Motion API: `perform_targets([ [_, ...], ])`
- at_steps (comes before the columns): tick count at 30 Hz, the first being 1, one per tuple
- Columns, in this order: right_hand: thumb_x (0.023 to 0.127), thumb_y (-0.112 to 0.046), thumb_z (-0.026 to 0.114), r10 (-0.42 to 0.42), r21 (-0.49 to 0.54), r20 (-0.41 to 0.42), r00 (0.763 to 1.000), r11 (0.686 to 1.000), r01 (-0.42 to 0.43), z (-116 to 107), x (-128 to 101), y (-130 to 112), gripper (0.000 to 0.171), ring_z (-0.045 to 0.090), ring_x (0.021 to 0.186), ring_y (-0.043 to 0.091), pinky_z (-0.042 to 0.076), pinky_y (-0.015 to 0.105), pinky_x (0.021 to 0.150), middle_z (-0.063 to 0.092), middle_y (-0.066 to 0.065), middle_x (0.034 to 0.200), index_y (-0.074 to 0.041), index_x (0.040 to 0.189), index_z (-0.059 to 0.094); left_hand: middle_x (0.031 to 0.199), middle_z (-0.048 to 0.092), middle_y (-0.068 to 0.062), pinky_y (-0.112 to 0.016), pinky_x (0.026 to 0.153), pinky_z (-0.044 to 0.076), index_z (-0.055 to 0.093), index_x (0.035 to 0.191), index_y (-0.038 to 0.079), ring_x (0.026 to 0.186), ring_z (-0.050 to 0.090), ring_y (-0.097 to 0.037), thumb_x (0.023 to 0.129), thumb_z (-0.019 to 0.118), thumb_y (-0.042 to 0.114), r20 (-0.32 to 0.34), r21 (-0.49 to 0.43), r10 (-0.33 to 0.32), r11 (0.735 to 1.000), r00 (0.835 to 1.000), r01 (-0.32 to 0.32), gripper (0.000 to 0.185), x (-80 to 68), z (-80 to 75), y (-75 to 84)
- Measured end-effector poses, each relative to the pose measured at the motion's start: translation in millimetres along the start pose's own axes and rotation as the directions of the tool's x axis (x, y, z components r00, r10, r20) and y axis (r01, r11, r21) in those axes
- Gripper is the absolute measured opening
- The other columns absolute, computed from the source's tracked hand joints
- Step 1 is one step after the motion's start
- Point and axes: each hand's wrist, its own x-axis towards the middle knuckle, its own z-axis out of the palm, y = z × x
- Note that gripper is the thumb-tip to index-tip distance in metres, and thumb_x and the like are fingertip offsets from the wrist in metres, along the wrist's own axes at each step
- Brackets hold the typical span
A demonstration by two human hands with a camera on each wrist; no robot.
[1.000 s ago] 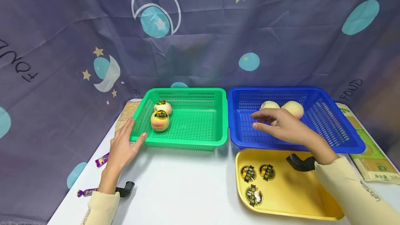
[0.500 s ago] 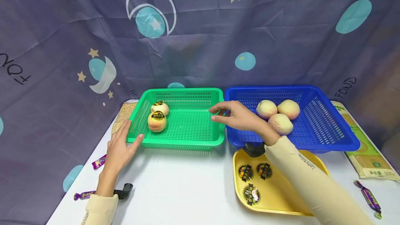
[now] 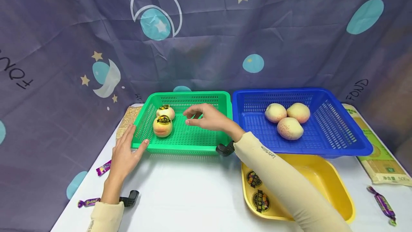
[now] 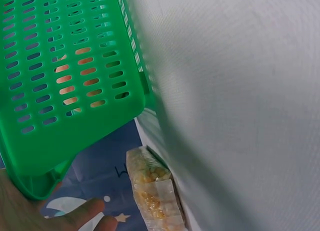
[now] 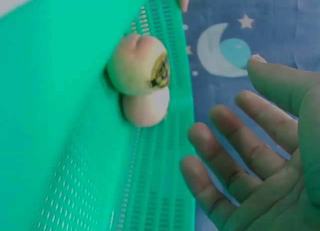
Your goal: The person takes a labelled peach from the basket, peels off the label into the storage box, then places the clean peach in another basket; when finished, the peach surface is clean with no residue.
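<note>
In the head view, my left hand (image 3: 125, 155) rests with straight, spread fingers at the left front corner of the green basket (image 3: 193, 149). The left wrist view shows that hand's fingers beside the basket's corner (image 4: 30, 191). My right hand (image 3: 209, 117) hangs over the middle of the basket, fingers loosely bent, nothing held. In the right wrist view its fingers (image 5: 240, 146) are apart from two peaches. The front peach (image 3: 162, 128) and the rear peach (image 3: 166, 112) touch each other at the basket's left side. Both bear a black and gold round sticker.
A blue basket (image 3: 257, 150) stands to the right with three pale peaches (image 3: 290, 129) without visible stickers. In front is a yellow tray (image 3: 341, 189) with round stickers (image 3: 261, 201), partly covered by my right sleeve. Wrapped candies (image 3: 382, 205) and a green packet (image 3: 383, 156) lie around.
My right hand has moved left from above the blue basket to above the green one, uncovering the peaches in the blue basket. My left hand stays at the green basket's corner.
</note>
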Motion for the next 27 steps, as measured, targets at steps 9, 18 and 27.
perform_targets([
  [9, 0.098, -0.026, 0.07, 0.045, 0.054, 0.016, 0.999, 0.997, -0.046, 12.6, 34.0, -5.7, 0.032, 0.068, 0.111, 0.019, 0.055, 0.031, 0.093, 0.073, 0.002, 0.122, -0.015, 0.128, 0.07, 0.167, 0.029, -0.013, -0.076, 0.105, 0.027, 0.033, 0.159, 0.008, 0.142, 0.038, -0.05, 0.097, 0.063, 0.047, 0.016, -0.024, -0.007, 1.0, 1.0, 0.007, 0.079, -1.7, 1.3, -0.4],
  [18, 0.1, -0.026, 0.066, 0.078, 0.1, -0.054, 0.995, 0.992, -0.072, 19.3, 64.8, 6.4, 0.029, 0.068, 0.096, 0.02, 0.055, 0.03, 0.083, 0.073, 0.004, 0.11, -0.014, 0.126, 0.071, 0.167, 0.03, -0.014, -0.076, 0.106, 0.027, 0.034, 0.159, 0.007, 0.143, 0.037, -0.051, 0.097, 0.064, 0.044, 0.002, -0.042, 0.01, 0.999, 1.0, -0.009, 0.078, -1.6, 2.0, -1.5],
  [27, 0.1, -0.028, 0.067, 0.122, 0.106, -0.073, 0.99, 0.988, -0.114, 37.1, 78.0, 28.2, 0.035, 0.066, 0.105, 0.022, 0.055, 0.032, 0.088, 0.071, 0.007, 0.12, -0.013, 0.132, 0.068, 0.166, 0.031, -0.015, -0.076, 0.106, 0.027, 0.035, 0.158, 0.006, 0.142, 0.037, -0.051, 0.097, 0.065, 0.042, 0.003, -0.052, 0.007, 0.999, 1.0, -0.007, 0.077, -2.7, 1.2, -0.8],
])
